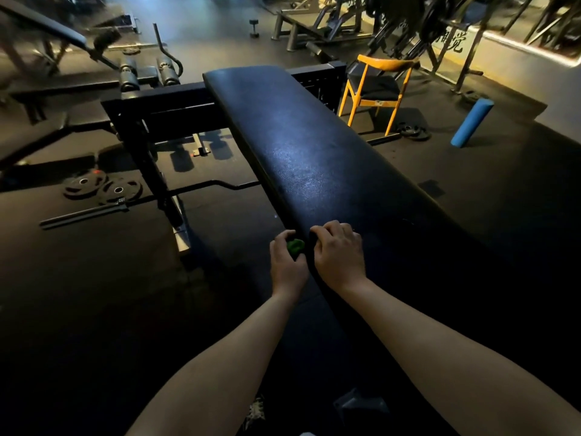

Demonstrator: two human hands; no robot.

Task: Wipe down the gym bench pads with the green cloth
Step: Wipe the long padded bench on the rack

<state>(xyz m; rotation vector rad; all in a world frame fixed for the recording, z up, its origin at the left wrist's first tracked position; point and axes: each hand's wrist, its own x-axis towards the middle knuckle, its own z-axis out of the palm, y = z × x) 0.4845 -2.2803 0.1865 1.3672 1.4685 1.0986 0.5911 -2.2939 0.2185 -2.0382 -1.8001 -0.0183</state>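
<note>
Currently: left hand (287, 262) clutches green cloth (295, 246) against bench pad (314, 146) left edge. Right hand (339, 253) beside it, on pad, fingers bent; grip undetermined. Left of pad: weight plates (100, 185), bar (85, 212) on floor. Right of pad: orange chair (377, 86), blue roller (471, 122). Wall characters (454, 44) beyond pad illegible.

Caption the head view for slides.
Left hand grips green cloth beside black bench pad; right hand rests on pad, fingers curled.

Vivid green cloth (295, 246) showing at six o'clock, black bench pad (301, 146) shining at centre, orange chair (377, 86) carrying a black seat at one o'clock, blue foam roller (471, 122) at two o'clock
</note>
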